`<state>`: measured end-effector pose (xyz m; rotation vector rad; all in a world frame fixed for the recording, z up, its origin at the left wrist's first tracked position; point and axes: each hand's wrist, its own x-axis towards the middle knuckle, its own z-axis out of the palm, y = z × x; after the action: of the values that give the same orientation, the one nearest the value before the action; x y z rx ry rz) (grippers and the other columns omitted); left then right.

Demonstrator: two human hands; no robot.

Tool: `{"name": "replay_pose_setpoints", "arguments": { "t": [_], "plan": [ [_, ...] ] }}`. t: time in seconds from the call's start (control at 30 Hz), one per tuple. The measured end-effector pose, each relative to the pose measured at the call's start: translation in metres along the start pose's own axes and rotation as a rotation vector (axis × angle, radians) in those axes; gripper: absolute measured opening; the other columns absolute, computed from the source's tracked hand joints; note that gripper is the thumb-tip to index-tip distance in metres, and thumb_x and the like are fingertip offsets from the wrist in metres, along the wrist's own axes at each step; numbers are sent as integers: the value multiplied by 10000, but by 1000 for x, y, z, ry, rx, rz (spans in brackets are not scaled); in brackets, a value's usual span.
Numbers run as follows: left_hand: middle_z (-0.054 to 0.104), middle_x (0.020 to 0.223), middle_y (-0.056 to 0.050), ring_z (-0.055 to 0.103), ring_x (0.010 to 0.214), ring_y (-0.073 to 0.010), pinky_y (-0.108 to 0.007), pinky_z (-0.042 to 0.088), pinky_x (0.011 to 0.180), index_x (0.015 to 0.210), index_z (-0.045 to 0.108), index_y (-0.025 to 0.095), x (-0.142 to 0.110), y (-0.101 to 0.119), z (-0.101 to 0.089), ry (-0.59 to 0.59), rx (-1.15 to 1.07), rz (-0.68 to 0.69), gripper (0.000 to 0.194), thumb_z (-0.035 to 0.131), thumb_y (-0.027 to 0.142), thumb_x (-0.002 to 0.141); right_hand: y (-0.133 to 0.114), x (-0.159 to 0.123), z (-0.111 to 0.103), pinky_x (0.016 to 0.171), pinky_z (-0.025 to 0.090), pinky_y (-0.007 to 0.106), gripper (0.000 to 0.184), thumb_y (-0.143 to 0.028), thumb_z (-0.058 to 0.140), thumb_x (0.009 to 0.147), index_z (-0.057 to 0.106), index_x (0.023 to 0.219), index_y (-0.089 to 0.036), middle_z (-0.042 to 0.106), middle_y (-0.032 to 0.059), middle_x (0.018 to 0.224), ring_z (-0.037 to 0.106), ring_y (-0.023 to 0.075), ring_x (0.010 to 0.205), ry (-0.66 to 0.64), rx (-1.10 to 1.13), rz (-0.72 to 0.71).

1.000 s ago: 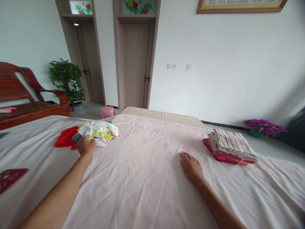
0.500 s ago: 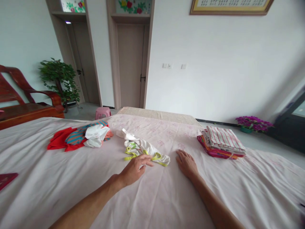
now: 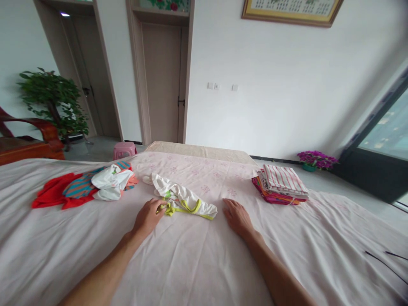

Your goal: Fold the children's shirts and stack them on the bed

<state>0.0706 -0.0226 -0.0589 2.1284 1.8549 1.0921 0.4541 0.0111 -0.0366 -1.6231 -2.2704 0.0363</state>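
The white garment (image 3: pixel 188 197) with yellow-green trim lies loosely crumpled on the pink-patterned sheet (image 3: pixel 185 263), between the two hands. It is judged to be thin, light cloth: soft, limp, not fragile, unlikely to slip from the fingers, but prone to bunch and crease. The bound trim looks the firmest part and is assessed as the best place to take hold; a pinch at two separated edges should spread the cloth better than a grab at its middle.

The left hand (image 3: pixel 149 217) has thumb and fingers closed on the trim at the garment's near left edge. The right hand (image 3: pixel 237 217) holds nothing; it rests palm down on the sheet, fingers extended, just beside the garment's right end and apart from it.

Further left, a loose pile (image 3: pixel 110 182) of red, striped and white cloth lies unfolded. To the right, well apart from the garment, stands a folded stack (image 3: pixel 283 182), red-striped white cloth uppermost, brighter colours beneath.
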Motion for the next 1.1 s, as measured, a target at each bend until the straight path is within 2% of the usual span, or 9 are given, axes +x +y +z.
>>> {"name": "replay_pose_setpoints", "arguments": {
  "t": [0.23,0.33,0.43,0.53,0.67,0.8,0.9,1.03,1.1],
  "plan": [
    [698,883,-16,641,833,-173,-275,478,777,859,651,234,-3,12,-5,-56,-128,2,134,520,238,833,-18,-7,-1,1080,408,370,485,-301,427,967,451,1447,-237,540,84,1415,520,216,1271,35,235,-185],
    [712,869,-12,644,804,-167,-259,481,753,878,677,223,-8,32,-7,-199,-296,5,150,545,268,822,-32,-6,1,1111,379,386,526,-293,452,962,405,1483,-240,503,90,1452,474,221,1319,36,315,-275],
    [712,832,-6,617,743,-148,-239,465,696,878,695,202,-18,58,-2,-363,-412,19,153,576,261,801,-43,-6,4,1087,391,396,533,-271,491,948,422,1476,-248,559,92,1388,513,232,1265,7,317,-324],
    [693,783,-4,572,688,-123,-217,427,635,842,704,178,-29,84,5,-486,-471,59,124,621,223,763,-48,-7,3,989,442,365,449,-230,515,938,536,1386,-267,650,78,1204,573,226,1121,-11,284,-306],
    [680,761,-10,553,655,-106,-207,406,601,832,711,158,-41,114,8,-646,-611,99,112,650,189,743,-50,-8,0,871,452,321,359,-200,555,915,624,1260,-270,658,60,1017,565,218,993,31,222,-240],
    [692,800,-25,597,690,-125,-217,450,631,826,707,159,-48,126,6,-711,-677,128,94,672,200,749,-50,-7,0,814,428,301,164,-217,552,915,700,976,-254,640,40,899,559,201,905,47,194,-253],
    [690,802,-22,620,732,-140,-233,479,680,875,698,181,-47,119,6,-588,-626,97,137,616,286,845,-37,-3,2,777,427,296,160,-245,523,912,682,900,-232,633,37,876,573,188,845,158,283,-138],
    [675,995,-41,633,862,-158,-274,499,810,1014,666,225,-34,90,9,-146,-422,121,217,489,321,933,0,2,2,719,454,308,261,-388,471,903,649,947,-201,639,61,913,602,201,804,462,527,258],
    [646,1101,-52,627,852,-160,-285,507,798,1122,630,242,-25,73,9,-1,-289,89,253,504,328,920,16,2,3,692,462,316,321,-460,469,886,640,959,-198,651,68,911,610,217,796,499,640,376]
  ]
}}
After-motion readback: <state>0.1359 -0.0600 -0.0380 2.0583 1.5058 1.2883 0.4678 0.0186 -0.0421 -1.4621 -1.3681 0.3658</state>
